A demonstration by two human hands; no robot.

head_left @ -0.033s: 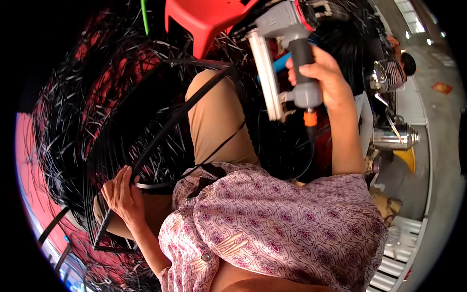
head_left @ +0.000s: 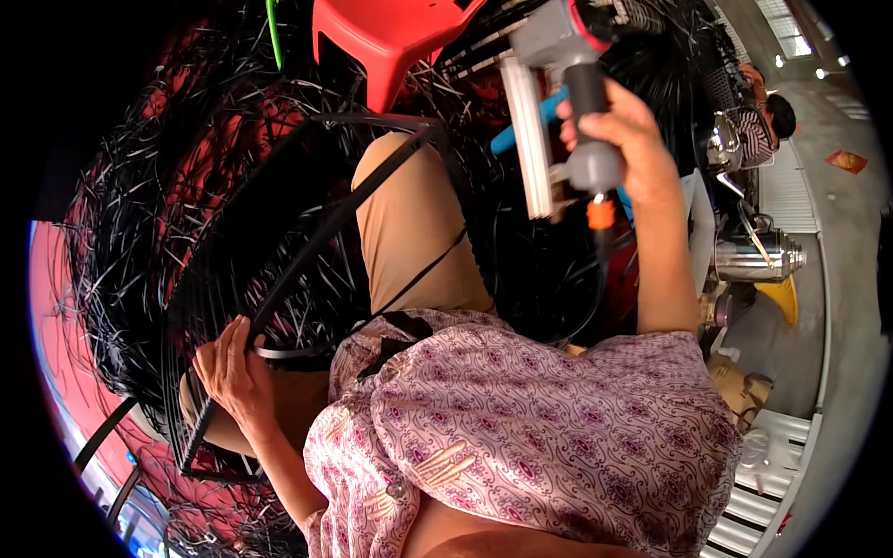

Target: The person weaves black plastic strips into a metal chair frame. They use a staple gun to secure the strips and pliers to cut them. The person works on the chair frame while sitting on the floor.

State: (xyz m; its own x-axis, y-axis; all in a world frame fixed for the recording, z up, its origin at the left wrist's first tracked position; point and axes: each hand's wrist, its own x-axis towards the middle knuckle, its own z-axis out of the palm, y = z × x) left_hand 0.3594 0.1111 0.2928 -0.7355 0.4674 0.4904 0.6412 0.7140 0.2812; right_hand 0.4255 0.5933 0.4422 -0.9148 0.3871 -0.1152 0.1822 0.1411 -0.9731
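My right hand [head_left: 634, 139] is wrapped round the dark handle of a grey pneumatic staple gun [head_left: 593, 166], raised at the upper right. The gun has a long silvery magazine, slightly blurred, and an orange hose fitting [head_left: 601, 214] with a dark hose below it. On the left, my left hand [head_left: 233, 374] grips the edge of a black frame [head_left: 321, 237] strung with black strips, which leans across my legs. A loose end of black strip [head_left: 288, 353] curves out beside its thumb. The fingertips' inner side is hidden.
Tangled black strips [head_left: 121, 242] cover the red floor around me. Ahead stands a red plastic stool [head_left: 391, 37]. Off to the right are a metal flask [head_left: 749, 259], a metal kettle [head_left: 724, 149], a white slatted rack [head_left: 767, 465] and another person [head_left: 758, 126].
The staple gun and my right hand have shifted a little to the right and upward. My left hand stays on the frame.
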